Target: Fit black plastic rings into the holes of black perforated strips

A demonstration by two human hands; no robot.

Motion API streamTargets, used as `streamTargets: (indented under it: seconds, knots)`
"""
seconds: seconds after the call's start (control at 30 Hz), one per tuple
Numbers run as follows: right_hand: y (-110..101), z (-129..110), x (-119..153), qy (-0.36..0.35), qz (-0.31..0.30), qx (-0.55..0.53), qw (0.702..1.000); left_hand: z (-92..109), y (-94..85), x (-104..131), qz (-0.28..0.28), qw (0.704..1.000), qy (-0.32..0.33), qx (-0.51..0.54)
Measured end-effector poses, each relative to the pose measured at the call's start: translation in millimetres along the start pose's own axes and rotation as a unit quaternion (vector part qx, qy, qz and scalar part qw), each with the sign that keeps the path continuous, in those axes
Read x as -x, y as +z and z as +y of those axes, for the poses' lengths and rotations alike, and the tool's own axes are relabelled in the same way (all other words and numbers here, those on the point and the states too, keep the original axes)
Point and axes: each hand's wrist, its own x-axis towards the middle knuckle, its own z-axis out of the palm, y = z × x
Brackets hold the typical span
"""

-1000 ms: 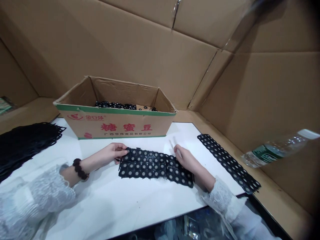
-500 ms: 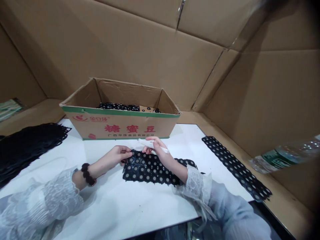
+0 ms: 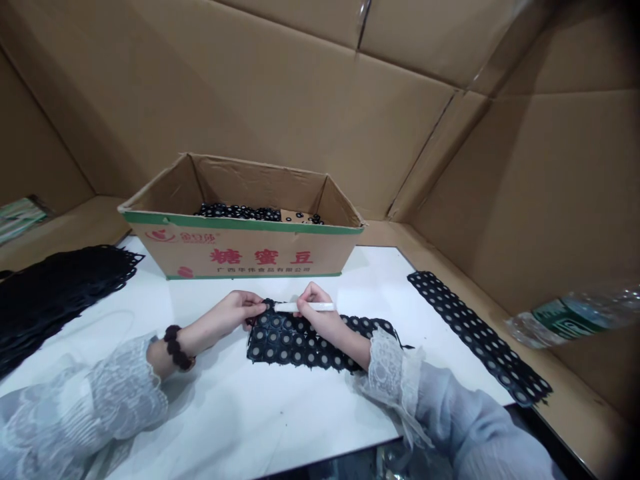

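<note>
On the table (image 3: 225, 413), a sheet (image 3: 293, 348) is lying lengthwise left to right, the left hand (image 3: 235, 312) pinching its far left corner, the right hand (image 3: 323, 321) pinching a stick (image 3: 287, 307) pointing toward those fingers.

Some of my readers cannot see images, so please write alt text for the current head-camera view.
A person's left hand pinches a corner of a pale-dotted black sheet on a white table; the right hand holds a slim white tool, its tip near that corner. An open cardboard box stands behind them.
</note>
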Motion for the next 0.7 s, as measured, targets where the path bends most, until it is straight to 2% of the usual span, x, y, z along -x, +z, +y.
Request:
streamTargets:
  seconds: [0.13, 0.23, 0.3, 0.37, 0.47, 0.6, 0.7]
  knots:
    - [4.5, -1.2, 4.4, -0.057, -0.045, 0.125, 0.99, -5.3, 1.7, 0.1, 0.022, 0.999, 0.028, -0.021]
    - [7.7, -1.9, 4.5, -0.071, -0.034, 0.199, 0.977, -7.4, 1.8, 0.0, 0.022, 0.999, 0.04, -0.03]
    - [7.4, -2.9, 3.4, -0.05, -0.033, 0.153, 0.986, -7.7, 1.4, -0.7, 0.015, 0.999, 0.036, -0.021]
    - [4.6, -4.1, 2.1, -0.007, -0.065, 0.05, 0.997, -7.3, 0.9, -1.6, 0.015, 0.999, 0.031, -0.012]
    - [-0.4, -5.3, 1.2, 0.035, -0.116, -0.056, 0.991, -5.9, -0.3, -1.9, 0.007, 0.999, 0.031, -0.01]
    - [-0.4, -5.4, 2.2, 0.023, -0.123, -0.057, 0.991, -4.5, -3.6, -0.3, -0.046, 0.998, 0.032, 0.002]
    - [1.7, -6.2, 3.5, 0.023, -0.114, -0.054, 0.992, -5.8, -5.1, -0.2, -0.049, 0.998, 0.029, 0.01]
